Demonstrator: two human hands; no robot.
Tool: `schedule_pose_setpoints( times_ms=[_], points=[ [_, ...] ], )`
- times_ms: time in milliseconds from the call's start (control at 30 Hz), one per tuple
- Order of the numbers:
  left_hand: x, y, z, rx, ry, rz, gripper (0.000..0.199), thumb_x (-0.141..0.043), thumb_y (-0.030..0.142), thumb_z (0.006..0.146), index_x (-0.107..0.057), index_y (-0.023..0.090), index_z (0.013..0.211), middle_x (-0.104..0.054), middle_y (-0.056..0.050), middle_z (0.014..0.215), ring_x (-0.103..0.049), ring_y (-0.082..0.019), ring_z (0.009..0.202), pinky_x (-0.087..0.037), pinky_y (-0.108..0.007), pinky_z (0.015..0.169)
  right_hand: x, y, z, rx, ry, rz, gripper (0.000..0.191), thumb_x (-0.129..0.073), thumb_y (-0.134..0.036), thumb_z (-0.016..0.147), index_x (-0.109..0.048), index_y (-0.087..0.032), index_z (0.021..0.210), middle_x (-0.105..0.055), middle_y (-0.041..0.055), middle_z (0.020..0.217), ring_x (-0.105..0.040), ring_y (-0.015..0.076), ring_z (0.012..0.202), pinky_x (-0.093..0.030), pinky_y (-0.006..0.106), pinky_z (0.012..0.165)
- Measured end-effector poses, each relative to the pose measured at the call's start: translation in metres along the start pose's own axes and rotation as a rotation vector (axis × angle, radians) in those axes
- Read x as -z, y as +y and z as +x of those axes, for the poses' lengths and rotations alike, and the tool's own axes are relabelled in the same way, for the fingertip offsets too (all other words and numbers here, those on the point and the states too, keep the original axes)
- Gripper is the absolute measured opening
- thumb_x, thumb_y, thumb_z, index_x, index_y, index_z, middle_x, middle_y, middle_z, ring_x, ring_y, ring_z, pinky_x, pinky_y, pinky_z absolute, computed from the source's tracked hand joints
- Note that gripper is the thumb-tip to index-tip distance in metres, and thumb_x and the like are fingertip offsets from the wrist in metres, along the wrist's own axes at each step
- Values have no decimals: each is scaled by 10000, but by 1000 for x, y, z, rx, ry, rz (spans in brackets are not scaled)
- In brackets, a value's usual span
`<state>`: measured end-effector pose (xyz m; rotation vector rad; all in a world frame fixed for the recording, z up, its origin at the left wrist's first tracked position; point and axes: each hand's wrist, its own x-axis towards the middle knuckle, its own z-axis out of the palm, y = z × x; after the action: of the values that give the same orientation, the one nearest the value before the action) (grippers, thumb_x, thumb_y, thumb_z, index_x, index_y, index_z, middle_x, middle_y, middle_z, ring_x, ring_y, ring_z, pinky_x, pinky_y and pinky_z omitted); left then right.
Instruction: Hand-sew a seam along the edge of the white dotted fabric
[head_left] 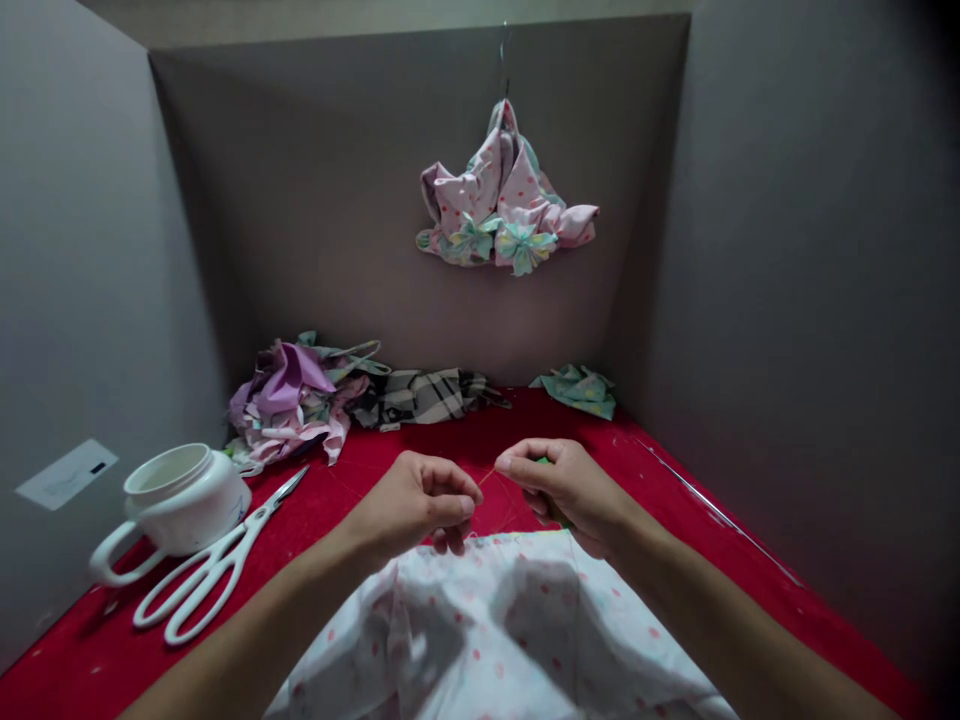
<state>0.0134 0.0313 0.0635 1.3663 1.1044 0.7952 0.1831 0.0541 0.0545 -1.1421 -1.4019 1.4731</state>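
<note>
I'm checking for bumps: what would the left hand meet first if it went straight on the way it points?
Past the orange thread at its fingertips, the left hand would probably meet the right hand first, across a small gap, though depth is unclear.

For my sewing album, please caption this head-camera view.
Both hands draw out orange thread above red-dotted white fabric, beside white-handled scissors.

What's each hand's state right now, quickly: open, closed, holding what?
Left hand: closed, fingertips pinching a thin orange thread.
Right hand: closed, pinching the same thread, with a mostly hidden green object in its grasp.
</note>
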Motion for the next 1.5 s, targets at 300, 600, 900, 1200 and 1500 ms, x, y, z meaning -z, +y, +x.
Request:
schedule_pose_setpoints(
  times_ms=[300, 600, 900, 1200, 1500],
  points=[
    [-7, -13, 7, 119, -79, -268, 309, -516, 415, 722, -527, 107, 698, -596, -72, 591, -597, -168, 508, -452, -250, 466, -6, -7, -6, 28, -14, -28, 179, -619, -310, 630, -558, -144, 603, -387, -74, 325, -310, 38, 304, -197, 157, 309],
    [-11, -18, 11, 177, 2, -460, 77, -557, 152, 665, -537, 83, 692, -569, -51, 627, -535, -81, 484, -439, -180, 464, -8, -10, -8, 59, -36, -129, 85, -589, -214, 636, -579, -141, 594, -395, -75, 327, -321, 40, 299, -237, 159, 298],
    [-13, -22, 13, 189, 110, -428, 123, -546, 199, 662, -434, 150, 647, -431, 50, 447, -332, -23, 303, -198, -129, 306, 2, -13, -4, 68, 74, -102, 125, -607, -262, 627, -563, -146, 613, -379, -78, 333, -319, 42, 318, -245, 155, 315],
    [-11, -21, 9, 359, 39, -392, 348, -479, 441, 721, -514, 122, 585, -198, 99, 323, -75, -17, 282, -12, -182, 321, 5, -4, 4, 126, 141, -153, 156, -590, -294, 637, -568, -141, 615, -374, -77, 332, -320, 48, 314, -251, 162, 313],
    [-11, -17, 9, 415, -56, -671, 247, -579, 392, 686, -577, 175, 804, -179, 116, 308, -35, -26, 294, -14, -170, 316, -1, 3, 3, 165, 28, -217, 152, -573, -280, 662, -582, -140, 604, -372, -72, 352, -310, 45, 321, -246, 166, 316]
  ],
)
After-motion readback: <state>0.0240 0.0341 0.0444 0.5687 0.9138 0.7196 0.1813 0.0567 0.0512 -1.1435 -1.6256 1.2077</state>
